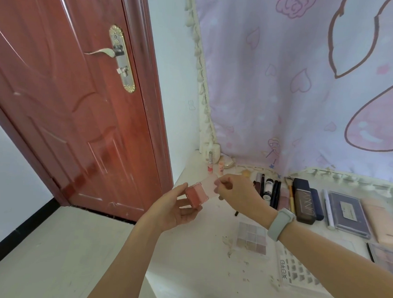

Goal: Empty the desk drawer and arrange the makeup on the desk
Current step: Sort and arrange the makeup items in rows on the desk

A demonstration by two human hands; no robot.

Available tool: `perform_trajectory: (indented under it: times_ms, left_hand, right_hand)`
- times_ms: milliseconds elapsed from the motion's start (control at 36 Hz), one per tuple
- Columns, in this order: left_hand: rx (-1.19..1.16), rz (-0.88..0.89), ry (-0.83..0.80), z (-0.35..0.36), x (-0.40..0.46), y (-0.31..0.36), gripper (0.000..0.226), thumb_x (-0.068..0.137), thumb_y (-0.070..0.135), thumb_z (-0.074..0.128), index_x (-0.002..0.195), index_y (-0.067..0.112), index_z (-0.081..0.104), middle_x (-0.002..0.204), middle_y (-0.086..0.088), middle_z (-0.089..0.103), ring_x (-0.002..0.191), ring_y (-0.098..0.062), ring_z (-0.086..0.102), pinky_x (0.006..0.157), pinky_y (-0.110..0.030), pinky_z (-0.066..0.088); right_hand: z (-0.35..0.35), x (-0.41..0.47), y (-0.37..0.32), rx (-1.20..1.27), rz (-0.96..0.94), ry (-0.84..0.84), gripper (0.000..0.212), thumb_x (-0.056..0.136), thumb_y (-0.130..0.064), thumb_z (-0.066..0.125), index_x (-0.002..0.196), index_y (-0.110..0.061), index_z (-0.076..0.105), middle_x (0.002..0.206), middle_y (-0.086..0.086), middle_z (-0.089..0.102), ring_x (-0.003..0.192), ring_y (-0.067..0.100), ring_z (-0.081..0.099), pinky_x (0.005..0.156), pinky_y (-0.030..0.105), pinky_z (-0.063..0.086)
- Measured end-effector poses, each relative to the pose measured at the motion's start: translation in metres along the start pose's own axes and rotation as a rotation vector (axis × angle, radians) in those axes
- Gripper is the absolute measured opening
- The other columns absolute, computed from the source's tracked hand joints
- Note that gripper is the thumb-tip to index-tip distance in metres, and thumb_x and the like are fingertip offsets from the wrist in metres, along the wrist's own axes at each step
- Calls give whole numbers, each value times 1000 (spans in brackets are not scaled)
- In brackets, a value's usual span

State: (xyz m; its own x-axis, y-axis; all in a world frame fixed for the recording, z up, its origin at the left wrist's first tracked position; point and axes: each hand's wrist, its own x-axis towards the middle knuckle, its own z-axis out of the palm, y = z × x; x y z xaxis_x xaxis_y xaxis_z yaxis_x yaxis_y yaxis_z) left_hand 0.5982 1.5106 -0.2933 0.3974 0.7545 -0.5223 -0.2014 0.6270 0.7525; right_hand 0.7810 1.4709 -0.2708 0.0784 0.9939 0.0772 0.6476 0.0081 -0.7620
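Bench: white bench (208,252), top scuffed with small crumbs and marks, set in the room corner.
Room: red-brown door (75,101) on the left with silver handle (102,51) on a gold-rimmed plate; pale floor (48,255) with a dark skirting strip; white wall.
Backdrop: lilac cloth (296,85) with hearts and a rose print hangs behind the bench, cream tassel trim along its edge.
Left hand: left hand (176,209), fingers curled round a small pink blush (196,193), held above the bench's left edge.
Right hand: right hand (238,192), fingers pinching the blush's clear lid (209,186), which stands open; pale band (280,224) on the wrist.
Back row: pens and tubes (268,189), laid side by side just right of the right hand, then a dark box (305,204), a grey palette (349,213), and a pink case (380,222).
Front: pastel eyeshadow palette (252,239) lies flat under the right wrist; lash tray (298,270) near it, toward the front edge.
Corner: two small pink bottles (215,167) stand upright at the back.
Writing: "UNNY" on the dark box; lash tray label reads something like "BABX", unsure; other labels too small to read.
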Motion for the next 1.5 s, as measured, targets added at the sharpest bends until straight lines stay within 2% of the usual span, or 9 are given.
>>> perform_trajectory:
  times_ms: [361,500,722,889,1000,1083,1222,1333,1500]
  left_hand:
    - [852,501,325,0,40,5,41,81,19,67,122,15,60,99,4,65,87,-12,58,76,-25,45]
    - [1119,407,376,4,53,9,42,66,35,56,107,42,59,106,14,55,119,-19,35,86,-33,26]
    - [1374,344,402,-7,77,1,57,83,47,53,137,37,38,151,3,20,140,-20,5,107,-46,13]
    - [1453,327,424,-7,82,-2,63,88,56,40,145,35,22,156,-3,9,142,-25,5,109,-50,12]
    - [1478,436,468,-4,72,-6,55,91,50,41,139,24,31,151,-7,22,138,-28,20,108,-51,22]
    - [1496,593,550,-2,61,-16,56,93,46,43,142,21,29,152,-4,22,140,-21,20,110,-45,18]
    - [1566,601,596,-4,50,-44,59,95,48,35,146,21,25,155,-3,18,143,-18,10,114,-42,8]
    - [1675,557,606,-5,51,-53,58,96,51,27,146,22,23,157,-3,15,145,-19,6,115,-42,4]
    - [1697,573,611,-5,50,-55,57,96,50,27,146,22,25,156,-2,16,144,-19,7,115,-42,6]
  right_hand:
    - [21,37,8,159,248,74,27,87,-10,49,88,12,64,85,19,71,56,11,66,74,36,56]
    - [24,50,6,160,264,83,24,87,-12,52,74,5,63,76,23,69,57,16,67,77,41,55]
    - [27,64,0,185,260,95,26,87,-17,55,82,6,65,80,17,71,70,24,71,86,45,52]
    - [25,64,5,124,201,84,38,90,-27,54,80,8,67,78,17,71,89,11,61,87,41,51]
    - [14,55,15,95,170,91,45,93,-33,50,81,10,59,84,21,69,62,11,63,66,27,47]
    - [-1,47,31,-27,144,114,35,93,-24,48,90,8,61,79,17,65,76,33,63,62,26,41]
    - [-22,33,56,-447,34,188,12,91,-19,45,85,-12,53,85,4,54,82,24,51,69,31,40]
    - [-22,25,63,-735,67,91,34,93,-30,44,117,-6,46,109,12,55,103,30,51,81,37,44]
    - [-14,24,61,-838,65,60,28,91,-19,43,115,-4,44,107,13,59,97,32,55,73,35,37]
